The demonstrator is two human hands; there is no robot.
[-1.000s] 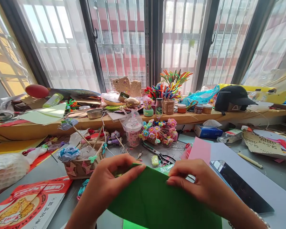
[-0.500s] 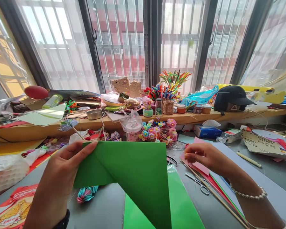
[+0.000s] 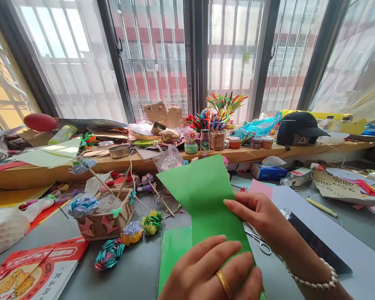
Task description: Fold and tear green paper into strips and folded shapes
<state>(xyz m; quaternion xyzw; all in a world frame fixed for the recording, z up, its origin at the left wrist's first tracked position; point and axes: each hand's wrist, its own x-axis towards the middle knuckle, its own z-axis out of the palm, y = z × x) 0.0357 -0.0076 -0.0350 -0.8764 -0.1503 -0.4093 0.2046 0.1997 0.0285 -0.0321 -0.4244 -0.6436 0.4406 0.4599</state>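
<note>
A folded sheet of green paper (image 3: pixel 203 187) is held up in front of me, its top part slanting to a point at the left. My right hand (image 3: pixel 259 214) pinches its right edge between thumb and fingers. Across the lower part of the sheet curl the fingers of my left hand (image 3: pixel 214 268), with a gold ring on one; its thumb is hidden. Beneath lies a pack of green paper (image 3: pixel 175 250) with a clear plastic edge. Scissors (image 3: pixel 262 246) lie partly hidden behind my right hand.
Left stand a cardboard box (image 3: pixel 112 223) with paper flowers and a red food packet (image 3: pixel 40 271). A folded teal-and-pink flower (image 3: pixel 109 254) lies nearby. On the right are white sheets (image 3: pixel 340 233) and a tissue box (image 3: pixel 268 171). A cluttered wooden ledge (image 3: pixel 143 164) runs behind.
The green sheet has turned and moved right. My left hand has gone from its upper left corner to its lower part, and my right hand, formerly apart from it, now grips its right edge.
</note>
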